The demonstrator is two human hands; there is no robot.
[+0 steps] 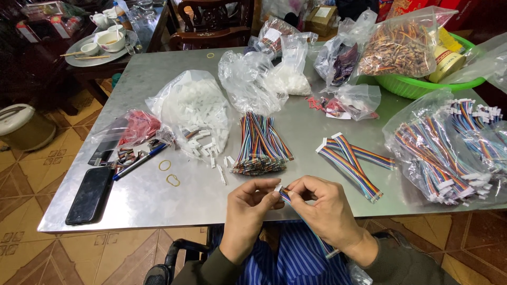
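Just off the near edge of the steel table (pixel 158 200), left hand (pixel 252 203) and right hand (pixel 322 208) both pinching the end of a rainbow ribbon cable (pixel 285 196), its small white connector (pixel 278 188) caught between the fingertips. Best done, by the look of it, with wires kept flat and housing square before any press. On the table: loose wire bundle (pixel 261 145) toward the middle, bag of white housings (pixel 195 108) left, phone (pixel 90 194) far left. Tiled floor below; cluttered side table beyond.
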